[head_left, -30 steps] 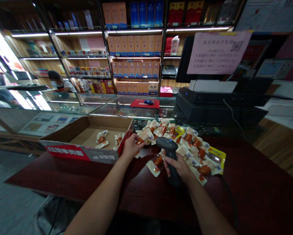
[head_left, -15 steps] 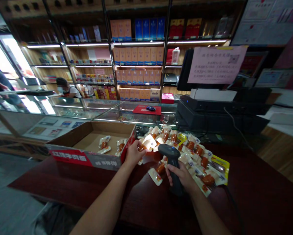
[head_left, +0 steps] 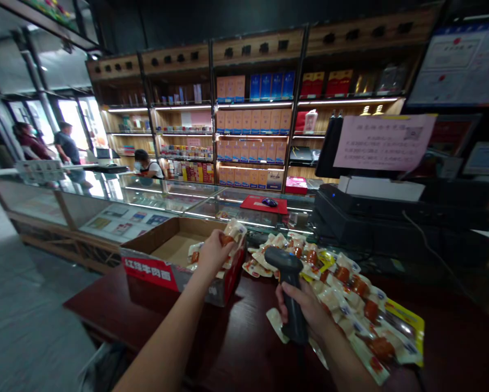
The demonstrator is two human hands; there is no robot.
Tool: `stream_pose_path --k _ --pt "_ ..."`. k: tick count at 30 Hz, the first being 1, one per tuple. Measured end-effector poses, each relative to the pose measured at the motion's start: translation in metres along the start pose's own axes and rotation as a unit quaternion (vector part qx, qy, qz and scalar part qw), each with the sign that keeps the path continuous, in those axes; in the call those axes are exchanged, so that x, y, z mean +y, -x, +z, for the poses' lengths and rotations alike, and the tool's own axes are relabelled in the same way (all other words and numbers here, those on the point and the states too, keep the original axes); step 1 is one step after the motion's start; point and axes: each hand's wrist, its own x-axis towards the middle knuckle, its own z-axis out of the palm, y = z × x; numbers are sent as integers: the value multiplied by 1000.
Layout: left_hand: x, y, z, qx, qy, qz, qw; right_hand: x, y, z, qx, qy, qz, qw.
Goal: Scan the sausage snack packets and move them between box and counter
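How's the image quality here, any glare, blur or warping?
Head view: light strips glow bright, the table is dark; the doorway is blown out; the glass counter mirrors lights; shelves bow at the edges; the left hand and its packet look slightly soft.

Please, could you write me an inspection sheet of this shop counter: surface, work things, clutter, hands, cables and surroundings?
Surface: dark wooden counter, partly covered.
Job's things: open cardboard box holding a few packets; snack pile right of it; scanner.
Clutter: red mouse pad with a mouse, on the glass counter behind.
Hands: left hand holds a single packet over the box's right end; right hand grips the scanner handle.
Cables: one cable runs down from the black till.
Surroundings: lit shelves of boxes, pink notice, people near the entrance.
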Motion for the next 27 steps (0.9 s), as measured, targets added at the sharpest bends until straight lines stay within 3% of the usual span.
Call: stream_pose_path --k 5,11,15,19,23,27 --pt "-48 -23 -4 -21 -80 -62 995 0 -19 29 -28 15 2 999" --pt "-54 -27 -5 -15 -101 -85 991 6 -28 47 -58 14 -20 998" --pt "-40 -27 -4 33 -83 -31 996 9 -29 48 -48 13 -20 999" --pt "-12 -14 8 55 19 61 996 12 -26 38 -24 11 -23 999" --pt "28 15 40 -39 116 112 986 10 -18 10 26 23 -49 998" --pt "62 37 85 -119 127 103 979 5 -7 -31 114 24 -82 990"
